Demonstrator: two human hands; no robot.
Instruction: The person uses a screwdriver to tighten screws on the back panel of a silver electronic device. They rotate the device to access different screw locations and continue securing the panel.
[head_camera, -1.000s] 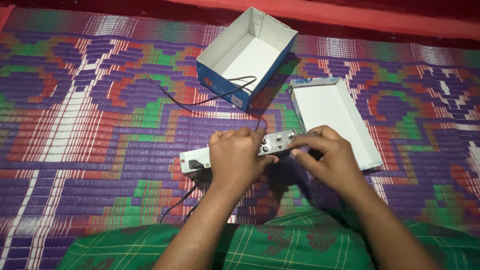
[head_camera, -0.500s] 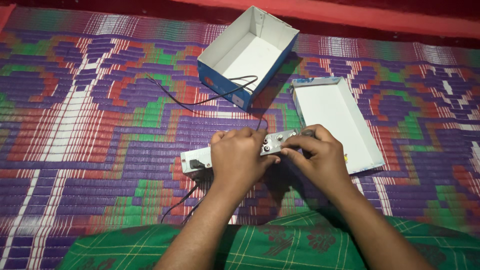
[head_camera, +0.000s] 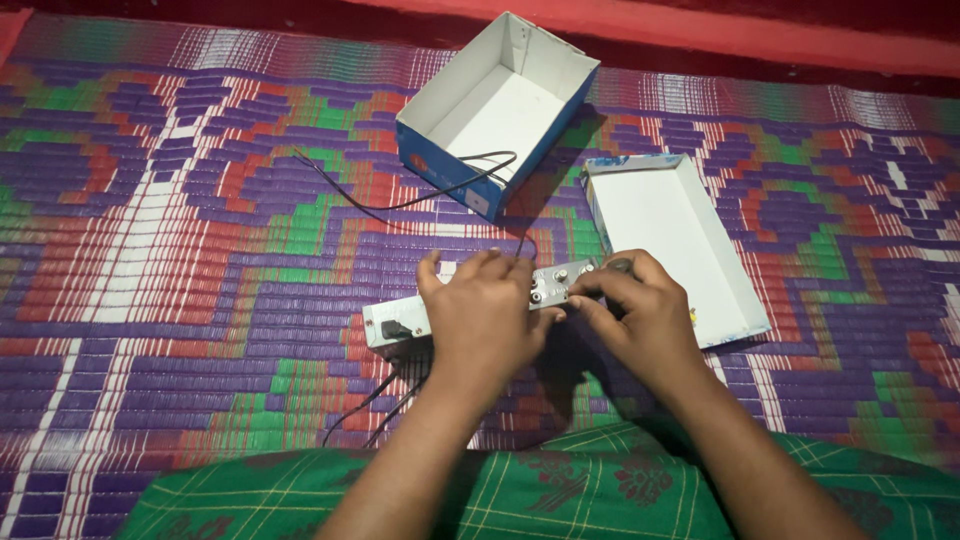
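While you sit over it, the woven mat (head_camera: 180, 260) fills nearly the whole view, patterned in purple, red, green and white, with your green checked cloth (head_camera: 560, 500) along the bottom edge. At the top centre stands the open cardboard box (head_camera: 500, 110), blue outside and white inside, tilted on the mat. Just to its right lies the shallow white lid (head_camera: 670, 235), inner side up, its near end beside your right wrist. Between them and your lap, the small white electronic unit (head_camera: 395, 328) rests on the mat, its metal connector face turned up. Your left hand (head_camera: 485, 315) lies flat over its middle, fingers spread, pressing it down rather than gripping. Your right hand (head_camera: 645, 320) pinches narrowly at the unit's right end, fingertips closed on a connector there. A thin black cable (head_camera: 400, 203) loops from the box across the mat, and more wire (head_camera: 365, 410) trails out under your left forearm.
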